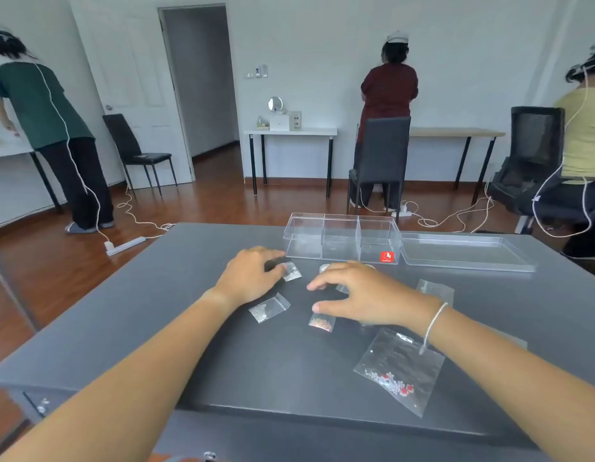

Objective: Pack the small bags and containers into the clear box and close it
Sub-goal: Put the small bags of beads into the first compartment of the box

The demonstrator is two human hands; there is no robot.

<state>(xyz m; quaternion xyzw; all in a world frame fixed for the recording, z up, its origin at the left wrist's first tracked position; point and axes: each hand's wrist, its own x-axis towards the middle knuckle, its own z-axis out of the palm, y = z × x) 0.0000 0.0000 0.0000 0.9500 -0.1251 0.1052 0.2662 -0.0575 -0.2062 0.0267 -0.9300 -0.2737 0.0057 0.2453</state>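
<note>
The clear box with three compartments stands open at the far side of the dark table, a red sticker on its front. Its clear lid lies flat to the right of it. My left hand rests on the table, its fingertips touching a small bag of pale beads. My right hand hovers spread over the table, its thumb just above a small bag of orange beads. Another small bag lies between my hands. A larger bag with red and white beads lies under my right wrist.
A further clear bag lies right of my right hand; something round is partly hidden behind that hand. The dark table ends close behind the box. Beyond it are chairs, floor cables and three people standing at other tables.
</note>
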